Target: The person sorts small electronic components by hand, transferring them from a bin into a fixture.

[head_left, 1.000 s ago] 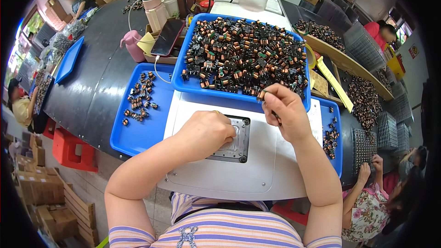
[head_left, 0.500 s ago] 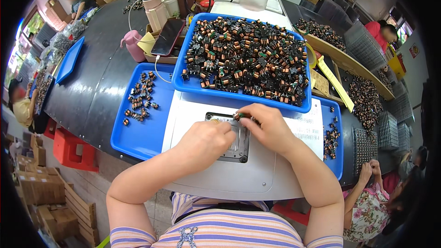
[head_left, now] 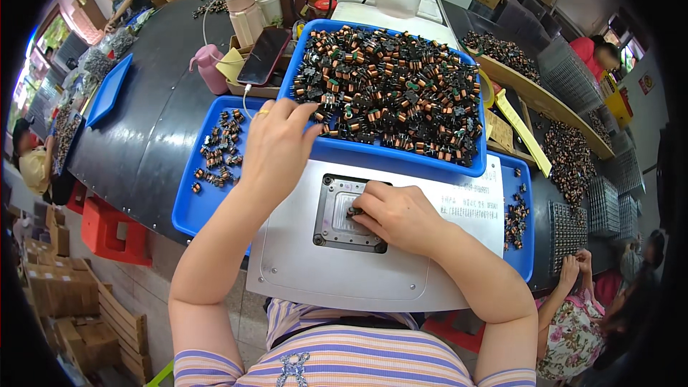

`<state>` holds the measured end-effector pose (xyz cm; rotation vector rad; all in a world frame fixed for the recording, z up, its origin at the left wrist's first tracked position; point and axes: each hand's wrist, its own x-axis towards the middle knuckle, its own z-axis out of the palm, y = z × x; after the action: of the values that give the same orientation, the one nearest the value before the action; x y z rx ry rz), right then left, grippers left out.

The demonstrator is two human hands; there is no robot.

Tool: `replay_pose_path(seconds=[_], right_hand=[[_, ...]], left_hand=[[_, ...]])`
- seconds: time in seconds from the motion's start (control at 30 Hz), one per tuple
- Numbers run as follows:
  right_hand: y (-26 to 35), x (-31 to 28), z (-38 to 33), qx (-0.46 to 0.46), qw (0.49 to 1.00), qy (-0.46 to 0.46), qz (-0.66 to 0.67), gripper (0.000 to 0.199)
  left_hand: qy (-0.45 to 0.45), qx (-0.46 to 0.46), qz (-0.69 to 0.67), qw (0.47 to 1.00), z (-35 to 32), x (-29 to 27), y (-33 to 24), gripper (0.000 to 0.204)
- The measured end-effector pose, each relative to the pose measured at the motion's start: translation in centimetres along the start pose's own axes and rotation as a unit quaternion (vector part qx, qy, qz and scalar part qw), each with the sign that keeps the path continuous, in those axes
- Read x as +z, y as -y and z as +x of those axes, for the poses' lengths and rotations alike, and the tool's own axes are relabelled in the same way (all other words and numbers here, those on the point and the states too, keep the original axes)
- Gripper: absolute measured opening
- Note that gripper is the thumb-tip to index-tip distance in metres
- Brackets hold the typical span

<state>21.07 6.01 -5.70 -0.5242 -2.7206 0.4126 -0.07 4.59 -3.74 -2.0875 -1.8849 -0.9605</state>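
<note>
My right hand (head_left: pixel 401 218) pinches a small dark coil component (head_left: pixel 353 211) over the recessed metal plate (head_left: pixel 331 239) in the silver machine top (head_left: pixel 301 272). Its fingertips partly cover the component. At the left edge of a large blue tray (head_left: pixel 401 158), my left hand (head_left: pixel 276 143) is raised, thumb apart from its fingers, with nothing visible in it. Its fingertips are by the heap of copper-wound coils (head_left: pixel 394 93) that fills this tray.
Lower blue trays hold loose coils, one at left (head_left: pixel 197 209) and one at right (head_left: pixel 527 258). A phone (head_left: pixel 265 54) on a cable and a pink bottle (head_left: pixel 210 69) stand behind the left tray. A yellow strip (head_left: pixel 522 129) lies at right. Co-workers sit around the black table (head_left: pixel 154 115).
My left hand has moved from the recessed plate up and left to the large tray's edge. My right hand has lowered the coil component slightly toward the plate.
</note>
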Motion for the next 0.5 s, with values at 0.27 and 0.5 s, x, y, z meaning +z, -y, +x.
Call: replay_pose_path(seconds=[0.27, 0.5], right_hand=[[-0.2, 0.5, -0.6, -0.011, 0.999, -0.035, -0.003, 0.011], [-3.6, -4.1, -0.1, 0.246, 0.654, -0.142, 0.702, 0.014]], left_hand=[[-0.054, 0.023, -0.004, 0.998, 2.5, 2.9, -0.7, 0.026], [-0.015, -0.042, -0.212, 0.976, 1.7, 1.0, -1.4, 0.019]])
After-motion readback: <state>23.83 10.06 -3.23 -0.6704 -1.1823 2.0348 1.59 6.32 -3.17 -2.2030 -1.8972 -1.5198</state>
